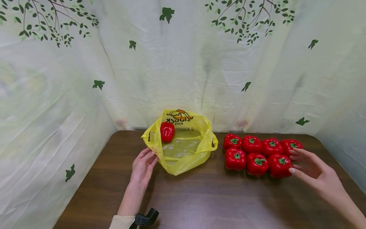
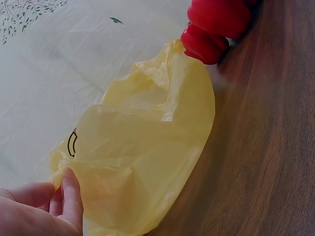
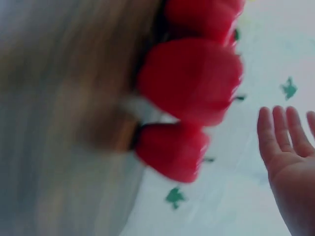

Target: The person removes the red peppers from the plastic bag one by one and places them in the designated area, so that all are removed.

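A yellow plastic bag (image 1: 186, 162) with a printed logo stands with its mouth spread open on the table. One red bell pepper (image 1: 167, 132) shows within the mouth, at the left side. My left hand (image 1: 144, 167) pinches the bag's left rim between thumb and fingers; the left wrist view shows the gathered plastic at the fingertips (image 2: 69, 179). To the right, several red bell peppers (image 1: 257, 164) with green stems sit close together in two rows. Beside the right end of these rows is my right hand (image 1: 317, 171), fingers spread and apart from one another, holding nothing.
The dark wooden table (image 1: 211, 200) reaches back to a pale curtain (image 1: 183, 63) printed with leaves and branches. The curtain also hangs along both sides. A black strapped device (image 1: 146, 218) is on the left wrist.
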Demonstrator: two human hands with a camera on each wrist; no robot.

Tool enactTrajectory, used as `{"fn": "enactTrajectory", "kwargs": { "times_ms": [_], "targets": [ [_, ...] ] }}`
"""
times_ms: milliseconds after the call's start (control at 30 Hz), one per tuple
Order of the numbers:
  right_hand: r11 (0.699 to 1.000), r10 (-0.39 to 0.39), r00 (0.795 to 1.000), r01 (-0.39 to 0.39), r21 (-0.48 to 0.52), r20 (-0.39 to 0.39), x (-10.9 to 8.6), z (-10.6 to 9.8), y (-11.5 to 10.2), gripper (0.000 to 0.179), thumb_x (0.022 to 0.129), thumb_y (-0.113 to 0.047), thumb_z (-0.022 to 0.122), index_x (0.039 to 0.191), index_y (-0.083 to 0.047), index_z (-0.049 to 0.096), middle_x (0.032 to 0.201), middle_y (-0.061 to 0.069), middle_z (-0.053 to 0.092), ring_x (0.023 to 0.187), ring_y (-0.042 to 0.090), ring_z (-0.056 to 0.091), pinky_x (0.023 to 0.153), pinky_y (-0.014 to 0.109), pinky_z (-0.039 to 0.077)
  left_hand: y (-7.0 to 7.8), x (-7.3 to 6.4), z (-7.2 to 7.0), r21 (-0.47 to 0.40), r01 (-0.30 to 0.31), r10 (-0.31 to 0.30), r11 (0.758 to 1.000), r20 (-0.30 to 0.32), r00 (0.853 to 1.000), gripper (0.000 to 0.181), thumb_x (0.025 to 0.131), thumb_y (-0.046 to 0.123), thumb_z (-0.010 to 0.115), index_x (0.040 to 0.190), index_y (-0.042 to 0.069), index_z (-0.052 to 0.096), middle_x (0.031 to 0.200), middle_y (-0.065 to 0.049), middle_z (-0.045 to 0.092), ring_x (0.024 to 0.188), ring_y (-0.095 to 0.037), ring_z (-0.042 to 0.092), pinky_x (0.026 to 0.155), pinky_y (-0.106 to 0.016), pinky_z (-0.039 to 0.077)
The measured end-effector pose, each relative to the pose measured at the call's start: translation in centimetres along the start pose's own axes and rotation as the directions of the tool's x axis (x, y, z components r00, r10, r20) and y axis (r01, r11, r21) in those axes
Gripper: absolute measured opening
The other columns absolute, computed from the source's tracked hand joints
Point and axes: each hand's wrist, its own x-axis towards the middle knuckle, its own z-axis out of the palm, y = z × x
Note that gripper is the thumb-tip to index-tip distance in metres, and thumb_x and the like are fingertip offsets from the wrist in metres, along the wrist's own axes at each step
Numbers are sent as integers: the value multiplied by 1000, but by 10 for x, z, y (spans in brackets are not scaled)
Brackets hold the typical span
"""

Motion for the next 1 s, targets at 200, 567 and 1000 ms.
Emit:
{"fn": "enactTrajectory", "kwargs": {
  "times_ms": [200,567,1000],
  "targets": [
    [1000,-22,996,20,21,81,10,19,-29,62,91,-1,69,146,-15,44,134,4,53,114,9,57,82,17,53,2,0,1,-13,3,-3,1000,-14,1000,19,96,-9,54,110,2,62,107,-11,65,99,-22,67,93,-36,52],
    [977,-185,979,174,119,88,32,59,-70,60,86,5,71,140,-13,51,131,2,56,115,16,56,82,21,54,8,-2,2,-25,5,-5,1000,-11,1000,22,96,-7,56,116,1,60,115,-11,62,106,-23,64,96,-36,50],
    [952,-306,943,299,68,131,51,135,-106,54,87,-16,77,135,-27,54,125,-11,58,110,10,57,90,30,53,12,-1,4,-58,-39,39,998,-8,999,19,96,-10,54,107,2,63,101,-11,65,96,-22,67,92,-36,52]
  ]
}}
